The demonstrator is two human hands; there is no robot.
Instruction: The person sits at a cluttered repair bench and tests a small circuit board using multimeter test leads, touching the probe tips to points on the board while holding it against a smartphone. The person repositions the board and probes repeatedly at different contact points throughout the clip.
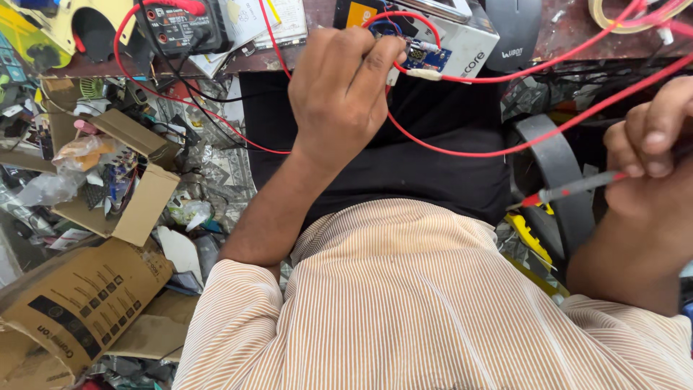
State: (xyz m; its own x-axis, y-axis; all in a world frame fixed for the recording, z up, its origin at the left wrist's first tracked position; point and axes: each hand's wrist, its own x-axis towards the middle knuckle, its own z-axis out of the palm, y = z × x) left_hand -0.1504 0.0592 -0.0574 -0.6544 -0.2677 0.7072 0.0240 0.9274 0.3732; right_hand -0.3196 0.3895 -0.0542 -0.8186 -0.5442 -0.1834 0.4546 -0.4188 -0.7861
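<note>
Nearest the camera is the person's striped orange-and-white shirt [404,303], with both forearms rising out of its short sleeves. The right hand [653,155] sits off the bench's near edge, wrist bent, its grip pinched together on a thin probe [577,186] with a red tip that points back toward the body. A red wire [462,150] loops across the black cloth [404,144] below the bench edge. Farther out, the left hand [345,87] reaches up to the near edge of the bench [570,32], fingers curled into a closed grip on a small blue circuit board [426,58] beside a white box [469,43]. A black meter [177,25] lies toward the bench's far left.
</note>
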